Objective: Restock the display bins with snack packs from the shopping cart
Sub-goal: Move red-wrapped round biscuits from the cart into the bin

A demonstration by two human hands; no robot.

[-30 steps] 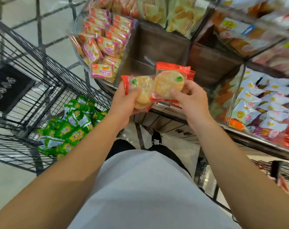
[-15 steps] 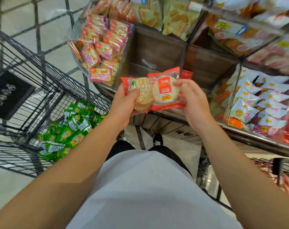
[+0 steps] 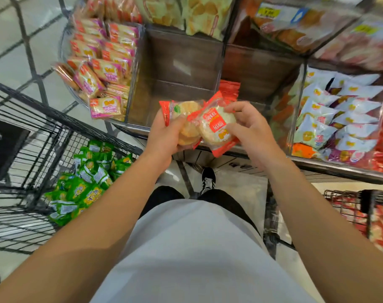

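Observation:
My left hand (image 3: 164,136) grips a small stack of red-edged rice cracker packs (image 3: 181,114), the round crackers showing through clear wrap. Against that stack my right hand (image 3: 249,132) pinches another red cracker pack (image 3: 216,125), label side up and tilted. Both hands hover at the front rim of a clear display bin (image 3: 181,68) with a brown floor and no packs visible inside. More red packs (image 3: 228,89) lie in the neighbouring bin just behind my right hand. Green snack packs (image 3: 85,182) are heaped in the black wire shopping cart (image 3: 26,132) at the lower left.
Bins around hold pink-and-orange packs (image 3: 103,71) on the left, white-and-blue packs (image 3: 335,114) on the right, and yellow bags (image 3: 197,12) behind. A second wire basket (image 3: 348,200) with red packs stands at the lower right. My shoe (image 3: 208,178) is on the tiled floor below.
The pack in my right hand has been turned from cracker side to label side and tilted clockwise. Both hands stay together at the bin's front rim.

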